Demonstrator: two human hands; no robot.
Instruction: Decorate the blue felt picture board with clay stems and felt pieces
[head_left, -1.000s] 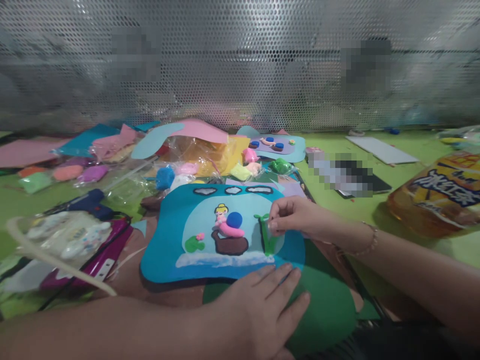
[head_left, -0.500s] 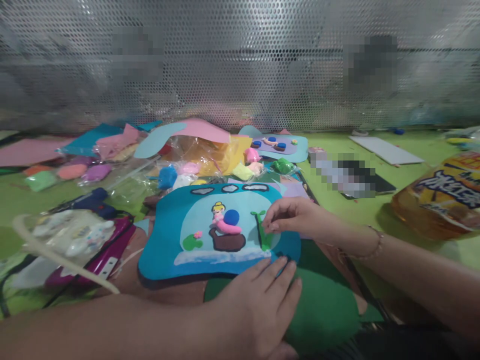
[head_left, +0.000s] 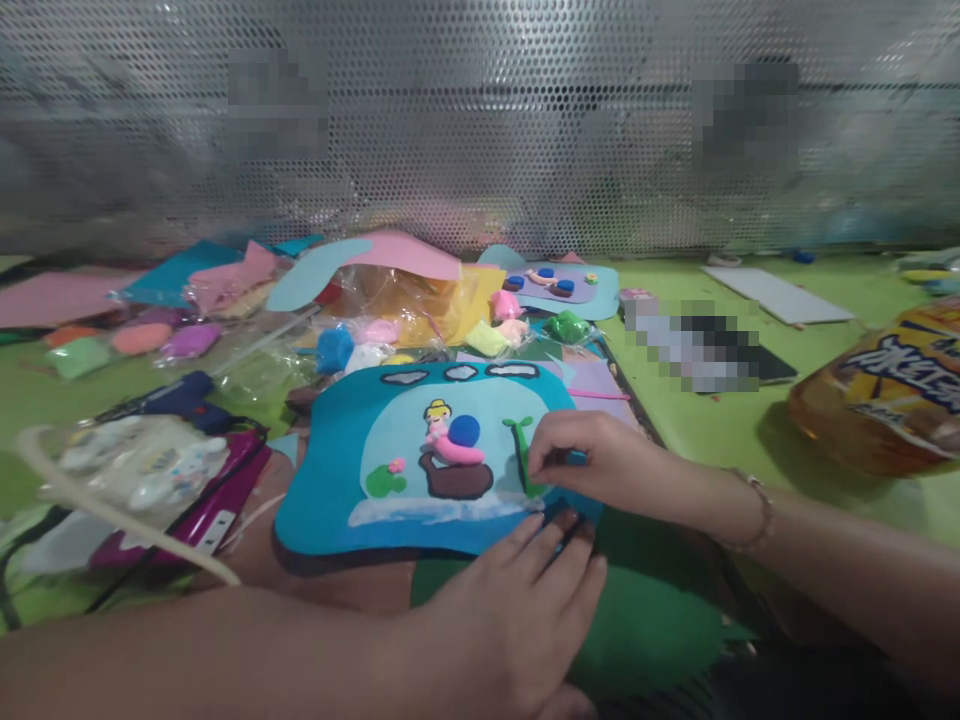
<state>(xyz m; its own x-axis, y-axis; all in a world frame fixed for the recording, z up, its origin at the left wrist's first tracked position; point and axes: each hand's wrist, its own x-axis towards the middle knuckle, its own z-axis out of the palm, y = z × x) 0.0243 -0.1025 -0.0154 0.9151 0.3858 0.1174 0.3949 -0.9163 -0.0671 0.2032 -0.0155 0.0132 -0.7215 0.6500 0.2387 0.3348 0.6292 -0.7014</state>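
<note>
Right hand (head_left: 581, 462) is pinched shut on a thin green stem (head_left: 519, 455), with thumb and fingertips closed on its right edge. It holds the stem against the pale blue middle of the felt picture (head_left: 330, 490). The stem stands roughly upright and has a little leaf curling off the top, just left of the knuckles. There's a bracelet (head_left: 752, 512) on that wrist.

Left hand (head_left: 517, 615) is below it, lying flat with the fingers spread loosely and holding nothing. Its fingertips touch the picture's near edge right under the right hand, and the palm rests on a dark green sheet (head_left: 652, 630).

Further left of the stem on the same picture there's a small figure (head_left: 450, 440) in pink and blue sitting on a brown shape. A green lily pad (head_left: 386, 482) comes next, and there are three white clouds along the far edge.

Beyond the right hand are loose clay lumps (head_left: 487, 340) in wrappers, then a second felt picture (head_left: 562, 290). Well off to the right of the hand is an orange bag (head_left: 877, 400). Way over to the left of both hands are a blue glue gun (head_left: 180, 393) and a clear pouch (head_left: 135, 468) with something white inside. A perforated metal screen (head_left: 480, 130) runs across the back.
</note>
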